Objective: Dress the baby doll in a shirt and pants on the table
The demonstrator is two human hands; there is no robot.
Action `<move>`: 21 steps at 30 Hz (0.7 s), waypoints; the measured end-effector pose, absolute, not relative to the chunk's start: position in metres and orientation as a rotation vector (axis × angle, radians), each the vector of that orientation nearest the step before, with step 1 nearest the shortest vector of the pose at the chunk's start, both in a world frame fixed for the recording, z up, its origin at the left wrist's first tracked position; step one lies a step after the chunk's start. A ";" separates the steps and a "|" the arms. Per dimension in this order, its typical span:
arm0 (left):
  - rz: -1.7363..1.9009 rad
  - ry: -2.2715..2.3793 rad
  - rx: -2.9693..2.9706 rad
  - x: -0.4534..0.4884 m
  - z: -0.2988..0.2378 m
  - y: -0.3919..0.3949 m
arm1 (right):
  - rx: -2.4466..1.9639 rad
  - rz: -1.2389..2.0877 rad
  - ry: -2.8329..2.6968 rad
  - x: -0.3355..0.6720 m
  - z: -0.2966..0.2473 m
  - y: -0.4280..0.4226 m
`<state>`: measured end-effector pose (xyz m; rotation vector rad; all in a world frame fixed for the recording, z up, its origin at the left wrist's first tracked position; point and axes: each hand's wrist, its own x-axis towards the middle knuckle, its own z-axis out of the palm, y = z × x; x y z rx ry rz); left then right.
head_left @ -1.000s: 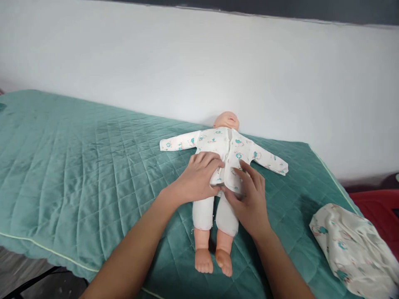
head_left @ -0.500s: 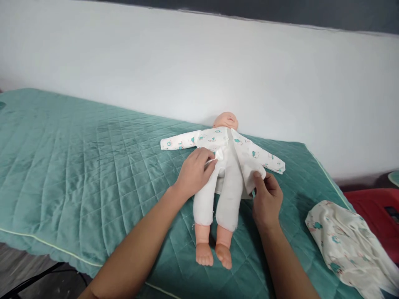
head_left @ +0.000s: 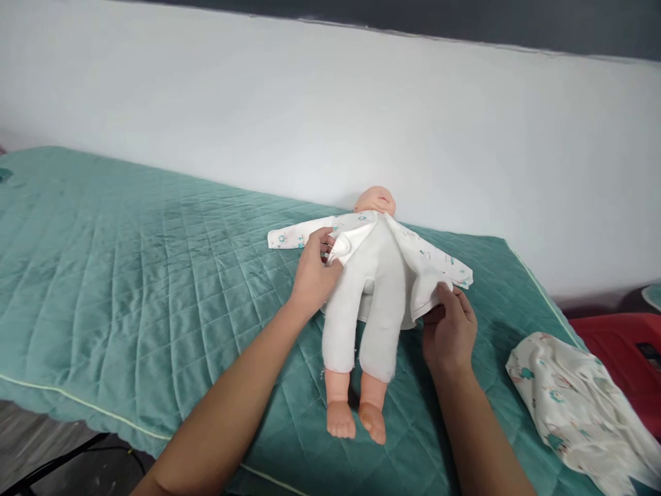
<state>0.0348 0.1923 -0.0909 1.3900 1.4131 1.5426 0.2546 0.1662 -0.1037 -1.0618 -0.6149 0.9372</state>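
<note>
A baby doll [head_left: 372, 275] lies on its back on a green quilted mat [head_left: 155, 275], head toward the wall. It wears a white printed shirt [head_left: 413, 265] that is spread apart at the front, showing the white cloth body. My left hand [head_left: 312, 275] is closed on the shirt's left flap, folded back near the doll's chest. My right hand [head_left: 449, 327] pinches the right flap and holds it out to the side. The doll's bare feet [head_left: 356, 420] point toward me.
A second printed cloth [head_left: 573, 406] lies bunched on the mat at the right. Behind it is a red object [head_left: 624, 344]. A white wall [head_left: 361, 117] runs along the mat's far side. The mat's front edge drops to a dark floor [head_left: 51, 455].
Both hands have pulled the shirt's front flaps apart, from closed over the belly to wide open. My left hand moved up toward the chest, my right hand out to the right.
</note>
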 end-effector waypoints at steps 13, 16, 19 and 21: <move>1.628 1.498 1.287 0.021 -0.104 0.202 | -1.029 0.824 -0.473 0.287 -0.107 0.164; 1.601 1.478 1.317 0.024 -0.100 0.200 | -1.049 0.838 -0.497 0.290 -0.110 0.159; 1.619 1.451 1.289 0.025 -0.098 0.200 | -1.097 0.810 -0.531 0.290 -0.113 0.159; 1.659 1.468 1.234 0.023 -0.100 0.203 | -1.105 0.785 -0.530 0.291 -0.115 0.161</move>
